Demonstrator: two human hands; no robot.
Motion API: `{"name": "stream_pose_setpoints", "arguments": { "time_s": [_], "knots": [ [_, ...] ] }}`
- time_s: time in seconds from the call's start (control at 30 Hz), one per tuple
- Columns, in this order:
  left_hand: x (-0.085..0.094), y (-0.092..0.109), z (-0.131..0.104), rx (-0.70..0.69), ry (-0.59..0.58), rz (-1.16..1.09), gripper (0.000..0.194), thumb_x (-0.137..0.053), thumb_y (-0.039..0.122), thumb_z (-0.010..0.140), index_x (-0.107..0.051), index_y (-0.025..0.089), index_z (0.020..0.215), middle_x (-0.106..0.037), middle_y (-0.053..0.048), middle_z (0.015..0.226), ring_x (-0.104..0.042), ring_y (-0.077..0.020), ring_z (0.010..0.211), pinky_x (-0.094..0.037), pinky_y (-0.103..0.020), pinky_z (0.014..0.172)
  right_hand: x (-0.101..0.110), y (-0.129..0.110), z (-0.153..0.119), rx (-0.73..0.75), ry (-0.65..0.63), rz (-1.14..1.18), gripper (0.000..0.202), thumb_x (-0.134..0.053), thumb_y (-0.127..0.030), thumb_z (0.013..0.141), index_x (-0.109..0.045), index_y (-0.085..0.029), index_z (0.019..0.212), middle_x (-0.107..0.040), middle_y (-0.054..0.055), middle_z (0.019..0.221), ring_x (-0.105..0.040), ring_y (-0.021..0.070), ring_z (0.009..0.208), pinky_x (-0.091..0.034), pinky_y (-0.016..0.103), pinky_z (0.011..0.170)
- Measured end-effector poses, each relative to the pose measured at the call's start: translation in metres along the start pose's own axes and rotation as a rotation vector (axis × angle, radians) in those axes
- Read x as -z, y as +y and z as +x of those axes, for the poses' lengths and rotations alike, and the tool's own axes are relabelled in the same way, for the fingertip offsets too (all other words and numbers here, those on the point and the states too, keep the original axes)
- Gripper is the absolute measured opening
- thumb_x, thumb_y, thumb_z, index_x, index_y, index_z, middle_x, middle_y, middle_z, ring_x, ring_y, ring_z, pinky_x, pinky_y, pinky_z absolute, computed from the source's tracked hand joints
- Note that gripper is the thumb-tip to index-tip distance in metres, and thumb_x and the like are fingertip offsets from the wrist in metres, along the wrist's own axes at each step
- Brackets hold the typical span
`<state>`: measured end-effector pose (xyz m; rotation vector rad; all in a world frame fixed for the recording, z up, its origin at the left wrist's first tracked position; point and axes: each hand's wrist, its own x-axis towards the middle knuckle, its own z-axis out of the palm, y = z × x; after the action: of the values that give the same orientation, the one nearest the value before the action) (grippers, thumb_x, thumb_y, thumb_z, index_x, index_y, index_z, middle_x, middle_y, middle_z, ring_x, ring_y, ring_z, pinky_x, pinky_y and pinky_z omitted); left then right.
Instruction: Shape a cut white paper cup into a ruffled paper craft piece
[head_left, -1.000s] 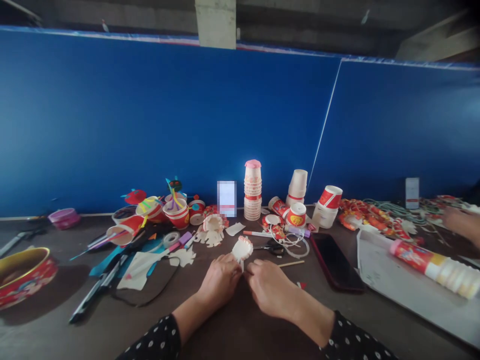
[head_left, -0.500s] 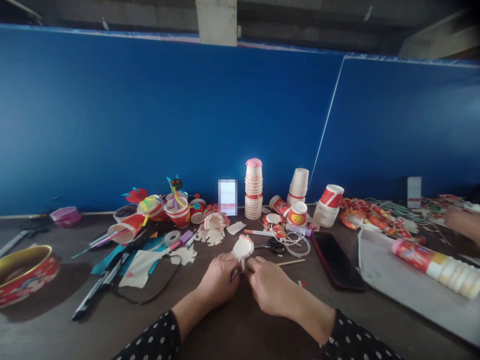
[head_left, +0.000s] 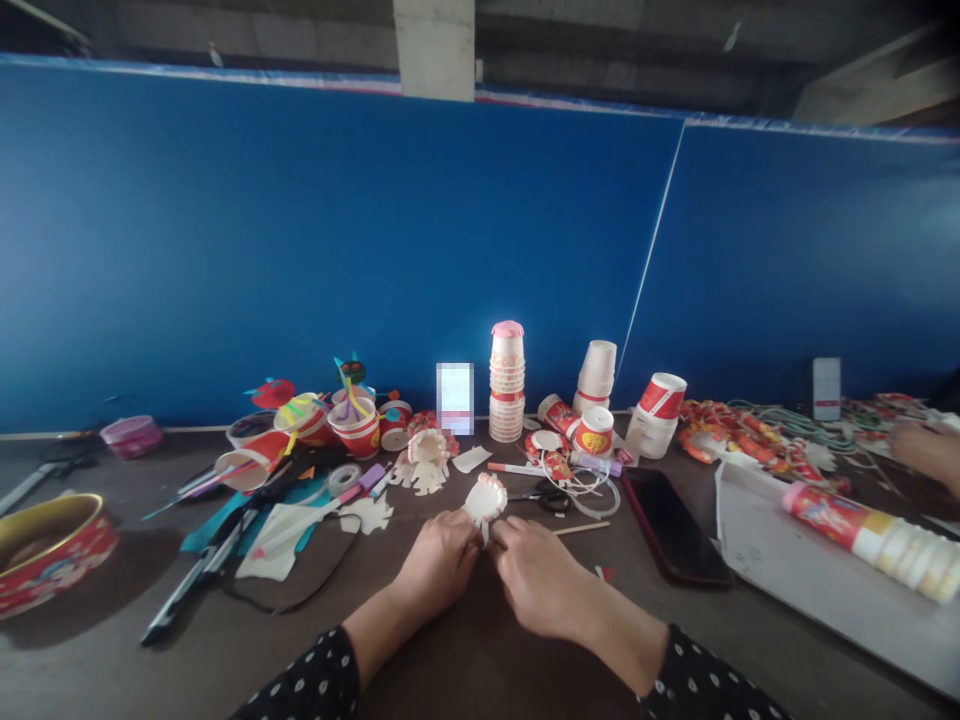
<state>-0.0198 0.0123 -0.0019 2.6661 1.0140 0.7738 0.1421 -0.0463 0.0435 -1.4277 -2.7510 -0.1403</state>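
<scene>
A small white paper-cup cutout (head_left: 486, 495) with a curled, scalloped rim stands up between my hands, near the middle of the table. My left hand (head_left: 442, 555) is closed on its lower left part. From the other side, my right hand (head_left: 531, 570) pinches its lower right edge, fingers bent inward. My fingers hide the bottom of the cutout. Just beyond it to the right lie black-handled scissors (head_left: 553, 496) and a thin wooden stick (head_left: 583, 527). Another cut white paper cup (head_left: 426, 465) rests farther back, left of centre.
A tall paper cup stack (head_left: 508, 390) stands at the back, beside a lit phone (head_left: 455, 398). A dark phone (head_left: 675, 530) and a white board (head_left: 825, 590) bearing a cup stack (head_left: 870, 535) lie right. A red-gold tape roll (head_left: 52, 560) is left. Another person's hand (head_left: 926, 450) shows far right.
My hands stay closed on the cutout in nearly the same place. The view has tilted up very slightly. The other person's hand at far right has shifted a little.
</scene>
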Motion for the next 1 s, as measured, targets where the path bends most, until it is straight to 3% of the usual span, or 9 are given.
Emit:
{"name": "stream_pose_setpoints", "arguments": {
  "time_s": [0.2, 0.5, 1.0],
  "knots": [
    [-0.0033, -0.0030, 0.0011, -0.001, 0.024, 0.001, 0.015, -0.045, 0.010, 0.078, -0.055, 0.016, 0.069, -0.058, -0.004, 0.071, -0.053, -0.0173, 0.069, -0.039, -0.027, 0.066, -0.0024, -0.0002, 0.0020, 0.002, 0.003, -0.034, 0.029, -0.045, -0.015, 0.077, -0.064, -0.009, 0.098, -0.058, 0.016, 0.108, -0.051, 0.0237, 0.091, -0.042, 0.034, 0.078],
    [-0.0033, -0.0016, 0.0021, 0.008, 0.039, -0.040, 0.013, -0.051, 0.012, 0.076, -0.057, 0.016, 0.065, -0.059, -0.003, 0.069, -0.054, -0.0161, 0.068, -0.038, -0.025, 0.066, -0.0044, -0.0006, 0.0048, -0.010, 0.020, -0.038, 0.029, -0.042, -0.014, 0.080, -0.063, -0.009, 0.099, -0.060, 0.014, 0.103, -0.051, 0.0240, 0.090, -0.043, 0.035, 0.076],
    [-0.0017, -0.0005, 0.0041, 0.029, 0.008, 0.018, 0.017, -0.045, 0.011, 0.079, -0.055, 0.016, 0.066, -0.058, -0.003, 0.072, -0.054, -0.0167, 0.070, -0.039, -0.025, 0.064, -0.0095, -0.0044, 0.0101, -0.037, 0.018, -0.074, 0.025, -0.044, -0.010, 0.078, -0.068, -0.010, 0.086, -0.060, 0.014, 0.096, -0.052, 0.0245, 0.089, -0.043, 0.035, 0.074]
  ]
}}
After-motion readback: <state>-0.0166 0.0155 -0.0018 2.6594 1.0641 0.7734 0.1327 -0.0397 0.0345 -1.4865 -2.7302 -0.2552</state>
